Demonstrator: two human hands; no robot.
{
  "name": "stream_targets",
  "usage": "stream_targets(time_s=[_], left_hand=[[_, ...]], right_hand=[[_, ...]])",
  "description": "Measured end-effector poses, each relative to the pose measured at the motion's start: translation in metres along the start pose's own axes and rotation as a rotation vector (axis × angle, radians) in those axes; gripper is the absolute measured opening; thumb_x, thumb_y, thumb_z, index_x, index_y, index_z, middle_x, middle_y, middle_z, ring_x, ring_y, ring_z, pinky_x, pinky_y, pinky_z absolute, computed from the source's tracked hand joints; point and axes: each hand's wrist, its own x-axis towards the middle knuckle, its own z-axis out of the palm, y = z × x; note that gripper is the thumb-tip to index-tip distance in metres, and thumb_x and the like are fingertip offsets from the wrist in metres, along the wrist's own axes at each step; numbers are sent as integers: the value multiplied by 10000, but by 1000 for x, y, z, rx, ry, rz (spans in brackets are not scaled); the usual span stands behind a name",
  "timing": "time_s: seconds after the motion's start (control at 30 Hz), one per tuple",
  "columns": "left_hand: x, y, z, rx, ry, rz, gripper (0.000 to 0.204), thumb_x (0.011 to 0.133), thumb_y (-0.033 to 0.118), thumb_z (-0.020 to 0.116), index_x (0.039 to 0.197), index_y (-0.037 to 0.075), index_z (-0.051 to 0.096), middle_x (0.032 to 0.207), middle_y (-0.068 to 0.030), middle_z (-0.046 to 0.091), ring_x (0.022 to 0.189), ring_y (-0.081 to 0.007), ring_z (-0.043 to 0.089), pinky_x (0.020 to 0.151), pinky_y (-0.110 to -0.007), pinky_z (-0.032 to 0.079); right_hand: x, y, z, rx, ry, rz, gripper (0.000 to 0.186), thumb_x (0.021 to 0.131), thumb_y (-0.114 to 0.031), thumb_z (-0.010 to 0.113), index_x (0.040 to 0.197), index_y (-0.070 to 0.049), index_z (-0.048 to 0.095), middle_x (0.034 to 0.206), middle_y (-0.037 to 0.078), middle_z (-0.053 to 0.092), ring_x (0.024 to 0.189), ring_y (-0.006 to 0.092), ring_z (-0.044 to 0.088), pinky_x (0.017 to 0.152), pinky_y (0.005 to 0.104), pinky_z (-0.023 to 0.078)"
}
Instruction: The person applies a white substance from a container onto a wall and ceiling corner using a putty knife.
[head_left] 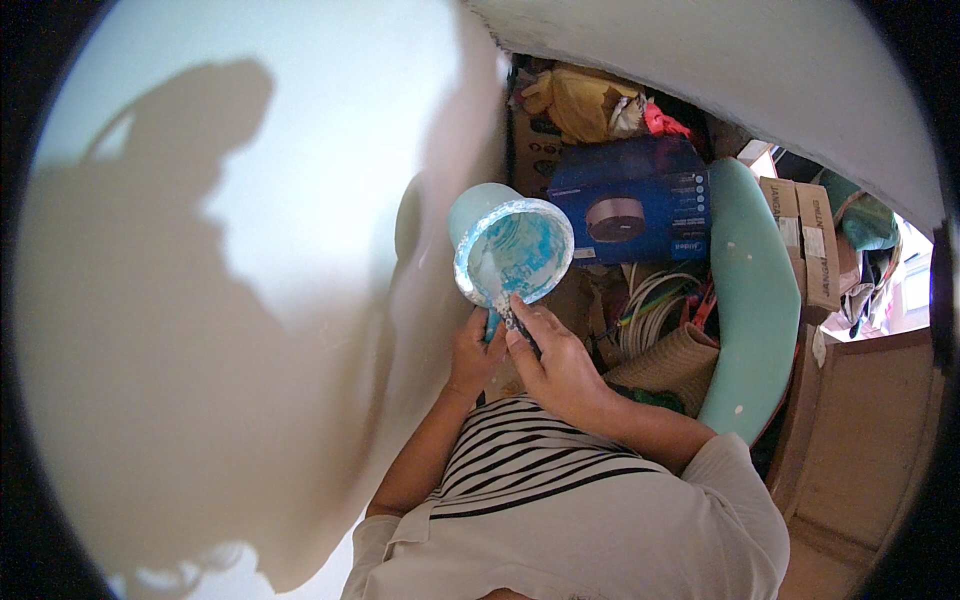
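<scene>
A light blue plastic dipper (pixel 528 248), its rim and inside smeared with white paste, is held up in front of me, mouth tilted toward me. My left hand (pixel 474 352) is closed around its blue handle below the rim. In my right hand (pixel 562 368) is a paste-covered scraper (pixel 520 330) with a dark handle, its tip reaching into the dipper. The blade is hard to make out against the smeared inside. Both hands are close together, just below the dipper.
A pale wall (pixel 330 230) with my shadow stands close on the left. Beyond the dipper are a blue printed box (pixel 640 205), yellow cloth (pixel 585 103) and coiled cables (pixel 655 300). A green curved panel (pixel 752 300), cardboard boxes (pixel 818 250) and a brown wooden panel (pixel 865 430) lie to the right.
</scene>
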Motion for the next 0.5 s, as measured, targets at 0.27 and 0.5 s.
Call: stream_targets(time_s=[0.27, 0.5], left_hand=[[-1, -9, 9, -61, 43, 11, 161, 906, 91, 554, 1039, 3, 570, 730, -97, 597, 575, -160, 592, 542, -311, 470], [0, 0, 11, -19, 34, -88, 252, 936, 244, 607, 1025, 10, 581, 693, -88, 603, 549, -153, 576, 535, -321, 466]], right_hand=[[-6, 6, 5, 155, 51, -8, 446, 982, -117, 485, 1368, 91, 403, 1114, 202, 576, 1005, 237, 573, 896, 329, 455], [-16, 17, 10, 719, 60, 329, 430, 1003, -165, 496, 1409, -40, 434, 916, 47, 563, 707, 61, 460, 537, 201, 389]])
